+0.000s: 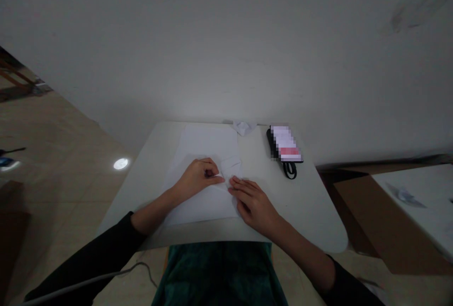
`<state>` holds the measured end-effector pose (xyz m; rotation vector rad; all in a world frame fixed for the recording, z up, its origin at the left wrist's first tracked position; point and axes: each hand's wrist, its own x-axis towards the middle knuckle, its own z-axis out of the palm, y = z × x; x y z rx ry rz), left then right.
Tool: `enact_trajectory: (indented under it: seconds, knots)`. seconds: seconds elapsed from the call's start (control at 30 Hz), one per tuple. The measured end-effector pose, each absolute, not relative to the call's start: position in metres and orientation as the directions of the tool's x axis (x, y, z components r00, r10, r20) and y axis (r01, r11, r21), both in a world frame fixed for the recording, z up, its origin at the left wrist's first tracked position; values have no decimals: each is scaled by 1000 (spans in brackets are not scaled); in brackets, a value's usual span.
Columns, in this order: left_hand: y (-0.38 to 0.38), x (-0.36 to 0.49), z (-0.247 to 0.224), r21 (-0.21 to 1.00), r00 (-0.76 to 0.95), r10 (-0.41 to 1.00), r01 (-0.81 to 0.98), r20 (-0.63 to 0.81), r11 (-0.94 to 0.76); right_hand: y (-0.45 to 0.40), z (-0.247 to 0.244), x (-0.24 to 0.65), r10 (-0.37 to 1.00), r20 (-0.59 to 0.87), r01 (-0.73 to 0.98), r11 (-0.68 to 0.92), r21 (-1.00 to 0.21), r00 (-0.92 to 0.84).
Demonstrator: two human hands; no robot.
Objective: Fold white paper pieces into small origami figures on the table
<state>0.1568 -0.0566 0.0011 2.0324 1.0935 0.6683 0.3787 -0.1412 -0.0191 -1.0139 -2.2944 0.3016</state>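
One pale plastered wall and a beige tiled floor bound the work area. To the right lie a brown cardboard sheet and a white board. Central to the view stands a white round-cornered table, its near edge against the person's dark green garment. Two black sleeves enter from the lower corners, and a thin grey cable crosses the lower left.

On the table lies a large white paper sheet, with a small crumpled white paper scrap at the far edge. Beyond the sheet, to the right, sits a flat black device with a pixelated face, its kind not determinable, trailing a looped black cord.

A folded white paper flap lies at mid-sheet, between both hands. The left hand is closed, its curled fingers apparently pinching the flap's edge, though the contact is partly hidden. The right hand is open, fingers flat on the paper, just beside the left.

Good practice: flat, even finger pressure beside a fold limits slippage, and edges should stay aligned before any crease is pressed.
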Motion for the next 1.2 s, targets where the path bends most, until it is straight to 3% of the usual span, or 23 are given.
enact_trajectory:
  seconds: [0.2,0.37,0.47,0.53,0.63,0.77,0.9,1.0,1.1,1.2]
  knots:
    - [-58,160,-2,743,477,869,534,128,-403,-152,-23,377,684,396,662,718,-216,-613]
    - [-59,162,-5,718,442,883,563,155,-409,-157,-24,375,682,372,674,718,-174,-630]
    - [-60,162,-5,718,435,884,560,170,-413,-158,-20,376,696,368,661,712,-238,-617]
    - [-61,160,-1,727,463,865,525,191,-442,-152,-13,379,735,355,644,678,-355,-577]
    - [-63,152,11,702,649,721,394,244,-593,-130,0,385,834,303,638,548,-540,-460]
    - [-64,137,23,490,839,451,268,304,-829,-94,8,383,853,184,662,500,-559,-489]
    - [-72,124,22,268,852,385,302,353,-915,-91,3,380,911,141,716,394,-576,-388]
    - [-91,122,25,177,848,435,399,301,-900,-107,2,390,921,228,687,387,-616,-315]
    - [-122,131,31,153,792,573,553,212,-819,-121,2,407,765,298,476,604,-639,-571]
    - [-153,145,28,128,724,653,642,224,-756,-128,1,418,662,308,338,661,-670,-683]
